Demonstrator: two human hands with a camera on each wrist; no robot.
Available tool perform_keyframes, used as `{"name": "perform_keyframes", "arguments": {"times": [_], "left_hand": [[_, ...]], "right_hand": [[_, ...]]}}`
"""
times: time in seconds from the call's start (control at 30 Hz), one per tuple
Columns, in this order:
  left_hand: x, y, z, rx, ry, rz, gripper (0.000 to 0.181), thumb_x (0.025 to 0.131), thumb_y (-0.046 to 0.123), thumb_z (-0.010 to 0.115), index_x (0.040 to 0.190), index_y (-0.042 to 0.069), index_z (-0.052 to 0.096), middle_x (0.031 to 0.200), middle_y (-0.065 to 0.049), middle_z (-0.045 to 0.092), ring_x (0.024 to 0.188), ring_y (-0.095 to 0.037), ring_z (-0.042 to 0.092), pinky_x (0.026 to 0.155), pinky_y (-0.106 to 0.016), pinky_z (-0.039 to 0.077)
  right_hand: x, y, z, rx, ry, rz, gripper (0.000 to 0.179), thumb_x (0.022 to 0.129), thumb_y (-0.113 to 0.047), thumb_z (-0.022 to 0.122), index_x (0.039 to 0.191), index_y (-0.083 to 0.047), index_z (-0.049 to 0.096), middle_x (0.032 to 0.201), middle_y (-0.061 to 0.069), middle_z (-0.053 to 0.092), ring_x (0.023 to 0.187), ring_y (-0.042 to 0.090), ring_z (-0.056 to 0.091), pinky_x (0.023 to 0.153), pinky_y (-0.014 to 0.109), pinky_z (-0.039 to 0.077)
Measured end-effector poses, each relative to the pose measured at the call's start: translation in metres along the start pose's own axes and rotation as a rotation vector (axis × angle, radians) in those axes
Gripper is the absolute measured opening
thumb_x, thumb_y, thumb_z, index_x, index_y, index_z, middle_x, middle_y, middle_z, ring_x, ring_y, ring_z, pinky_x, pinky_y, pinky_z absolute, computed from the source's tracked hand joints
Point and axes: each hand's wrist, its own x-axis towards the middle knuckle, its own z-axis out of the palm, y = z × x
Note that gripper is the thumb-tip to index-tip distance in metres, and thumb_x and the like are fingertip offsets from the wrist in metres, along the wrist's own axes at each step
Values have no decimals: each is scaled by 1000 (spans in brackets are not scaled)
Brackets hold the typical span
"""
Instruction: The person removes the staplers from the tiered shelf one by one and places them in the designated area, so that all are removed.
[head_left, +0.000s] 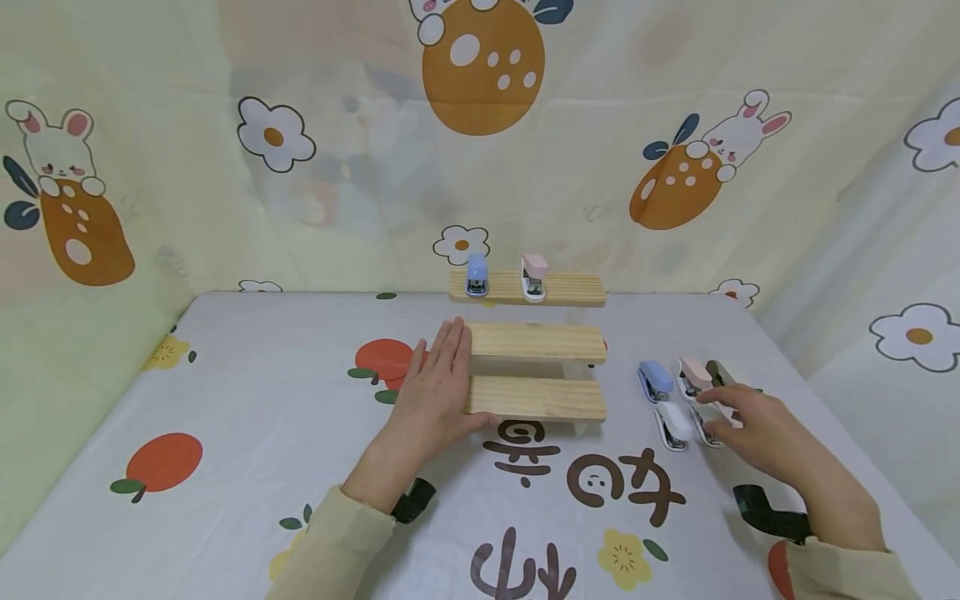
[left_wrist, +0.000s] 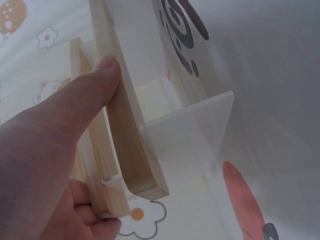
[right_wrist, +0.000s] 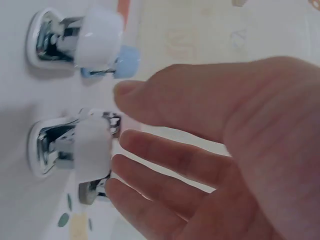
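My left hand (head_left: 438, 387) lies against the left end of a stepped wooden rack (head_left: 540, 342), its fingers straight and together. Its thumb presses the front plank (left_wrist: 130, 135), seen close in the left wrist view. My right hand (head_left: 765, 429) is over the mini staplers at the right, thumb and fingers apart with nothing between them. Nearest to it is a white stapler (right_wrist: 95, 150), partly hidden by the fingers in the head view. Around it are another white stapler (head_left: 672, 423), a blue stapler (head_left: 656, 381), a pink stapler (head_left: 693, 375) and a grey-green stapler (head_left: 723, 373).
On the rack's top plank (head_left: 577, 289) stand a blue stapler (head_left: 477, 275) and a pink stapler (head_left: 534, 277). Clear supports (left_wrist: 195, 125) hold the planks up. A printed cloth (head_left: 240, 517) covers the table, and a patterned curtain (head_left: 337, 208) hangs behind.
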Motion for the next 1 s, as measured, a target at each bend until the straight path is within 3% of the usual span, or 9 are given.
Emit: {"name": "perform_keyframes", "arguments": {"times": [0.23, 0.5, 0.7, 1.0], "left_hand": [[1, 1, 1, -9, -4, -3, 123, 72, 59, 81, 157, -1, 16, 166, -15, 16, 155, -29, 14, 124, -52, 18], [1, 0, 2, 1, 5, -8, 124, 71, 60, 81, 157, -1, 16, 166, -14, 16, 155, -29, 15, 124, -51, 18], [0, 0, 2, 2, 2, -10, 124, 71, 60, 81, 157, -1, 16, 166, -14, 16, 155, -29, 15, 124, -52, 19], [1, 1, 1, -3, -1, -14, 123, 71, 60, 81, 157, 0, 16, 166, -14, 17, 155, -29, 15, 124, -51, 19]], "right_hand": [[0, -14, -6, 9, 95, -79, 32, 92, -11, 67, 120, 3, 64, 124, 34, 57, 102, 50, 60, 81, 61, 55], [5, -40, -23, 8, 280, -211, 25, 92, -5, 65, 115, 2, 66, 121, 27, 60, 93, 37, 62, 76, 55, 56], [13, -65, -33, 15, 310, -246, 25, 93, -6, 65, 117, -1, 65, 127, 24, 58, 103, 44, 61, 82, 60, 55], [25, -92, -38, 13, 415, -342, 27, 90, -2, 67, 117, -3, 66, 125, 18, 60, 104, 37, 61, 79, 55, 55]]}}
